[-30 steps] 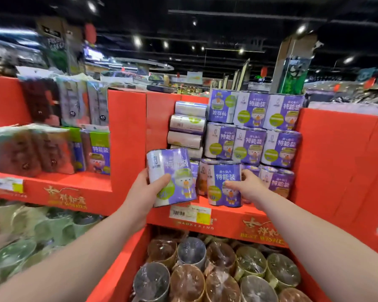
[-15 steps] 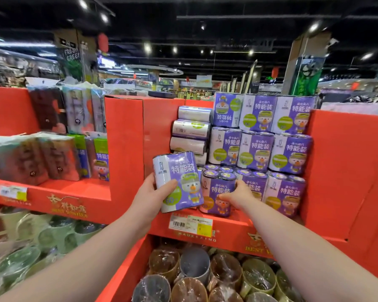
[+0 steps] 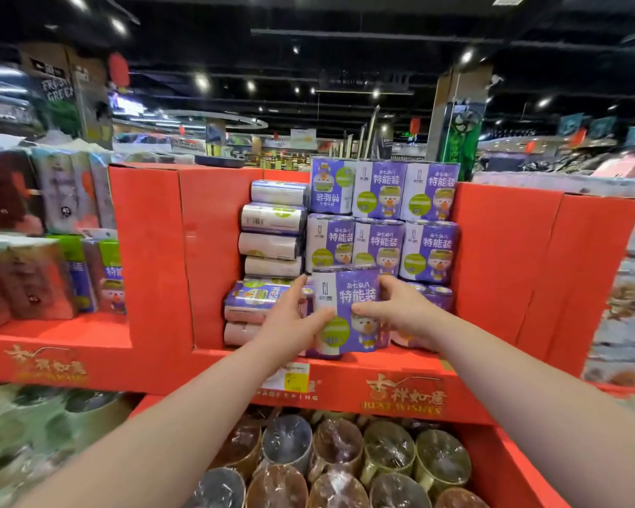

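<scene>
A purple-and-white wrapped pack [image 3: 345, 306] with a cartoon duck stands upright at the front of the red display shelf [image 3: 382, 364]. My left hand [image 3: 294, 320] grips its left side, thumb on the front. My right hand [image 3: 400, 309] holds its right side, thumb across the front. Behind it, more of the same purple packs [image 3: 382, 221] are stacked in rows, and others lie on their sides [image 3: 272, 229] to the left.
Red cardboard walls [image 3: 147, 251] flank the bay. Another shelf on the left carries dark and green packs [image 3: 26, 273]. Below, wrapped bowls or cups [image 3: 345, 460] fill a lower bin. A yellow price tag [image 3: 290, 379] sits on the shelf edge.
My left hand carried the pack right and set it at the shelf front. My right hand left the shelved pack and now holds this pack's right side. The view shifted.
</scene>
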### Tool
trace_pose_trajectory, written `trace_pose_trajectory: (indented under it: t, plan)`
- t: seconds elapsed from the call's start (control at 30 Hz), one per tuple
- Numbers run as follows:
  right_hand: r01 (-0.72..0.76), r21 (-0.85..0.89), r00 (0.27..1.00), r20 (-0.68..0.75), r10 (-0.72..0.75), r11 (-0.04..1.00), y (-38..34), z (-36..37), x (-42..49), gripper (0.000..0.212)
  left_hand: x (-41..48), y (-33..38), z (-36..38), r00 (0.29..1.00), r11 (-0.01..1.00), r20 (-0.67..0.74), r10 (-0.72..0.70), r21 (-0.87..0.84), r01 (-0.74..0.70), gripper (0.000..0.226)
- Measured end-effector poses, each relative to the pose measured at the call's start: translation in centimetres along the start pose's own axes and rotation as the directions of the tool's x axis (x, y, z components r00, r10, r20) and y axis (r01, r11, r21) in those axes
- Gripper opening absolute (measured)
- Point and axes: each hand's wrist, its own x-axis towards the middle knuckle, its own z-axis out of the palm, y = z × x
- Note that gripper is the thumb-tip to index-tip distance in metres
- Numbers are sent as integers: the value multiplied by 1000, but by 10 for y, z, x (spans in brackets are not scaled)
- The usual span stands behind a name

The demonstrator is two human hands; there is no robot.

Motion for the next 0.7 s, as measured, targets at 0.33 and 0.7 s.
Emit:
trace_pose_trajectory:
  t: [0.33,0.7]
  plan:
    - [-266,-50,945,-211,250,963,43,-31,12,44,2,-33,-2,995,584,102,19,807,-94,42]
    - [-266,-378,937,-318,146,887,58,-12,27,61,-1,-32,-2,995,585,95,9,807,-83,38]
